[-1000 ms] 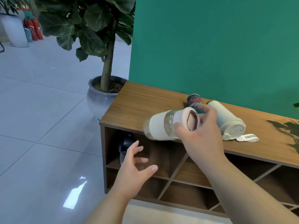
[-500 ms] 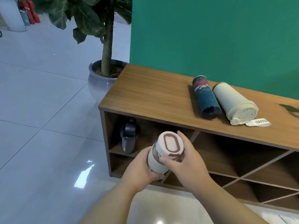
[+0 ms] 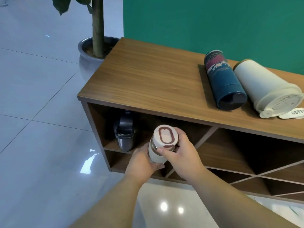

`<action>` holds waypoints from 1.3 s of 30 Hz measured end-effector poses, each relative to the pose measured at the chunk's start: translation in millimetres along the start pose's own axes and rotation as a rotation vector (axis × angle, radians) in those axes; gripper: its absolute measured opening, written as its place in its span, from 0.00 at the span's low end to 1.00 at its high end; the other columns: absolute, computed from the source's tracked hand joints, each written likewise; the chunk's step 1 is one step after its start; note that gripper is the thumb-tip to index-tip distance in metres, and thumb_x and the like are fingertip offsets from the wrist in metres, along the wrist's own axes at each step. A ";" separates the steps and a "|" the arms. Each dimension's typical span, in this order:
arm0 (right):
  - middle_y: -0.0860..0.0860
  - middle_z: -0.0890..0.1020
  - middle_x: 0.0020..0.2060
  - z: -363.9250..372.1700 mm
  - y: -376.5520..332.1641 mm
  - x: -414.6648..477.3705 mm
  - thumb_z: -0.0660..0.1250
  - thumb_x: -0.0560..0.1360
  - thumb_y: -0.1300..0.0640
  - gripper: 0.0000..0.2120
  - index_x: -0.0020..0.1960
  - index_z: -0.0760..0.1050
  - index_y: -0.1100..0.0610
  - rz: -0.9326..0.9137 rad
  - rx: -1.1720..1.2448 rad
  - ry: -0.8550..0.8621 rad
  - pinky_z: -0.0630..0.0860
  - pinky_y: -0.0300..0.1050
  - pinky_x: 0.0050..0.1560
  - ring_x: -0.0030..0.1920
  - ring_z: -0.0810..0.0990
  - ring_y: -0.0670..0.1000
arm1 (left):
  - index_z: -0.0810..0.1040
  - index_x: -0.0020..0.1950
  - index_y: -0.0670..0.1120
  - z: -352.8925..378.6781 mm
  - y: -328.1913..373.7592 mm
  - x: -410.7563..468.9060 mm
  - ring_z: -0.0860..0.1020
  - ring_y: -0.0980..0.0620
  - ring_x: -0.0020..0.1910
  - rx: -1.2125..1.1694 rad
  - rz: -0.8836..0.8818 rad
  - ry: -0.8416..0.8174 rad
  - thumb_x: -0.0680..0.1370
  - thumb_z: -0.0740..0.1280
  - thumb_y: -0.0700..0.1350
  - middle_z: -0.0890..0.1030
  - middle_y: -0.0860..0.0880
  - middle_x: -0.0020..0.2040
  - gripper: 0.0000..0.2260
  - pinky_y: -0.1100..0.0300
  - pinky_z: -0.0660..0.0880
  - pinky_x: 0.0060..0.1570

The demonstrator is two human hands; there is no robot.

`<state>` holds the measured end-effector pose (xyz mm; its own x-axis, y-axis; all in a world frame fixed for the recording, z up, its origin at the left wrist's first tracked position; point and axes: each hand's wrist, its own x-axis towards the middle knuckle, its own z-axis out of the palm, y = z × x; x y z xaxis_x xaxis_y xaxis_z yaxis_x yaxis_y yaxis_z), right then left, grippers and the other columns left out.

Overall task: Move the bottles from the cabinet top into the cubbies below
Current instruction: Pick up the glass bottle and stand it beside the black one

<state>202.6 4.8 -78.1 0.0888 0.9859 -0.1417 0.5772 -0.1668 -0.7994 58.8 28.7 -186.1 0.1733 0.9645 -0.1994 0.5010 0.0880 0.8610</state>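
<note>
Gripping a cream bottle (image 3: 160, 148) with both hands, the person held it in front of the cabinet (image 3: 148, 79), level with the upper left cubby (image 3: 189, 134) and not yet inside it. The left hand (image 3: 141, 163) cupped the bottle's lower body from below and from the left, its fingers (image 3: 158, 166) curled shut around the cream sleeve. The right hand (image 3: 182, 155) clasped the bottle near its top, the thumb lying across the clear band under the cap and the other fingers wrapped round the far side. The cap, cream with a brown oval ring, faced up toward the camera.

Inside that same cubby a dark grey bottle (image 3: 124, 132) with a black lid stood upright at the left end, near the held bottle but apart from it. The lower cubbies, split by diagonal wooden dividers, showed nothing inside in the parts in view.

On the counter two bottles lay on their sides next to each other near the right end: a dark blue bottle (image 3: 222, 79) with a printed band, and just to its right a white bottle (image 3: 263, 89) with a small tag (image 3: 294, 112) at its lid. A potted plant (image 3: 97, 46) stood on the tiled floor (image 3: 32, 112) beside the cabinet's left end, in front of the green wall (image 3: 213, 22).
</note>
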 end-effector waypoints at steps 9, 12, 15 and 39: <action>0.41 0.79 0.66 21.1 37.7 25.8 0.80 0.72 0.53 0.40 0.78 0.63 0.44 0.042 0.022 0.067 0.77 0.48 0.68 0.68 0.77 0.45 | 0.70 0.69 0.67 21.5 -18.4 28.3 0.76 0.54 0.63 0.001 -0.070 0.077 0.66 0.82 0.53 0.78 0.60 0.61 0.36 0.48 0.79 0.63; 0.41 0.80 0.65 24.7 45.3 31.0 0.80 0.71 0.52 0.40 0.77 0.63 0.43 0.049 0.040 0.071 0.78 0.49 0.68 0.67 0.78 0.45 | 0.71 0.68 0.68 28.7 -24.6 32.1 0.78 0.54 0.61 -0.046 -0.112 0.068 0.65 0.82 0.52 0.77 0.59 0.61 0.36 0.49 0.80 0.61; 0.41 0.79 0.66 26.3 48.3 36.1 0.80 0.71 0.51 0.40 0.77 0.63 0.42 0.053 0.062 0.083 0.79 0.50 0.67 0.67 0.78 0.45 | 0.74 0.66 0.65 31.8 -27.4 36.2 0.79 0.55 0.60 -0.044 -0.106 0.073 0.66 0.81 0.51 0.80 0.59 0.59 0.31 0.50 0.81 0.58; 0.40 0.80 0.64 39.8 63.6 46.9 0.81 0.67 0.51 0.38 0.69 0.66 0.33 0.068 0.160 0.229 0.78 0.54 0.67 0.66 0.80 0.46 | 0.67 0.77 0.56 26.6 -21.1 38.9 0.71 0.50 0.72 0.369 -0.053 0.180 0.75 0.75 0.55 0.77 0.54 0.71 0.32 0.55 0.73 0.64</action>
<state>211.2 40.0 -158.9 0.3147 0.9461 -0.0768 0.4299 -0.2142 -0.8771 77.5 57.7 -224.5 0.0043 0.9920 -0.1263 0.7813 0.0755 0.6196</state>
